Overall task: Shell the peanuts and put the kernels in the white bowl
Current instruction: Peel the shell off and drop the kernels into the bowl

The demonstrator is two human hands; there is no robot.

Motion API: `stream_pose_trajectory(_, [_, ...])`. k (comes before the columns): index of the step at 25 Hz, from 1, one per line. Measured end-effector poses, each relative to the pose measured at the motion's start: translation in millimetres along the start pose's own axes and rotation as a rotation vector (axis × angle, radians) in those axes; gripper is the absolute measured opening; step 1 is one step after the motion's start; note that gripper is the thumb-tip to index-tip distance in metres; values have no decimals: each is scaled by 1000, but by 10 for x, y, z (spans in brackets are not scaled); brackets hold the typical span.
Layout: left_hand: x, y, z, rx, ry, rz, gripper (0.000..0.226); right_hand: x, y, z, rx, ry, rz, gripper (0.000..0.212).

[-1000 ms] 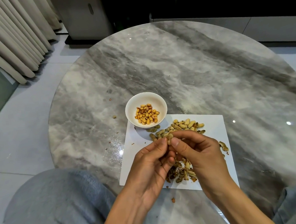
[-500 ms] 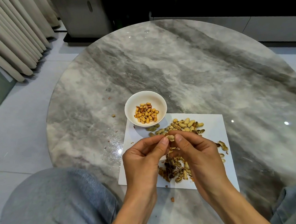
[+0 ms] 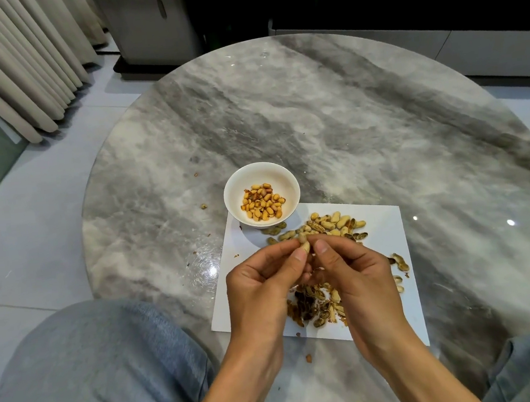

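A peanut (image 3: 304, 245) in its shell is pinched between the thumbs and fingertips of my left hand (image 3: 263, 286) and my right hand (image 3: 353, 273), above a white sheet (image 3: 384, 230). The white bowl (image 3: 283, 182) stands just beyond, at the sheet's far left corner, with several golden kernels (image 3: 262, 204) in it. A heap of unshelled peanuts (image 3: 331, 225) lies on the sheet behind my hands. Empty shells (image 3: 317, 310) are piled under my hands.
The round grey marble table (image 3: 346, 120) spreads wide behind the bowl. Loose shell halves (image 3: 400, 263) lie at the sheet's right side, crumbs (image 3: 203, 206) left of the bowl. My knees in grey trousers (image 3: 94, 366) flank the near edge. A cabinet (image 3: 147, 23) and curtains (image 3: 13, 63) stand beyond.
Both hands have lifted slightly away from the shell pile and keep working the same peanut between the fingertips; the bowl and heaps have not moved.
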State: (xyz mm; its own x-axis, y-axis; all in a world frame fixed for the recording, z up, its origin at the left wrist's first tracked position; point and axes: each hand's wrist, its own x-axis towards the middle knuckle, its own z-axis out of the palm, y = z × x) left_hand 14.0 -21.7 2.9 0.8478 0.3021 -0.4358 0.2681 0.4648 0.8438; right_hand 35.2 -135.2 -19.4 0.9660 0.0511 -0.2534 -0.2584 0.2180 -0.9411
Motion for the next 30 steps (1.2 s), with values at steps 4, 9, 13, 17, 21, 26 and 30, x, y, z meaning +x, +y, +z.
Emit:
stream_pose_trajectory(4, [52, -7, -45, -30, -62, -62, 15, 41, -11, -43, 36, -30, 69, 22])
stream_pose_trajectory(9, [86, -14, -55, -78, -114, -130, 17, 37, -1, -41, 94, -110, 125, 30])
stream_pose_trajectory(13, [91, -21, -62, -140, -168, -163, 26, 42, -20, -56, 88, -139, 104, 31])
stream_pose_trajectory(17, [77, -26, -42, -182, -224, -192, 23, 39, -15, -63, 78, -141, 80, 30])
stream_pose_trajectory(21, [108, -9, -87, 27, -223, -121, 21, 97, -144, -170, -186, -201, -112, 23])
stream_pose_trajectory(26, [105, 48, -144, 169, -169, -51, 20, 138, -198, -268, -476, -280, -264, 22])
stream_pose_trajectory(30, [107, 47, -84, 55, -121, -75, 16, 130, -191, -261, -373, -298, -244, 23])
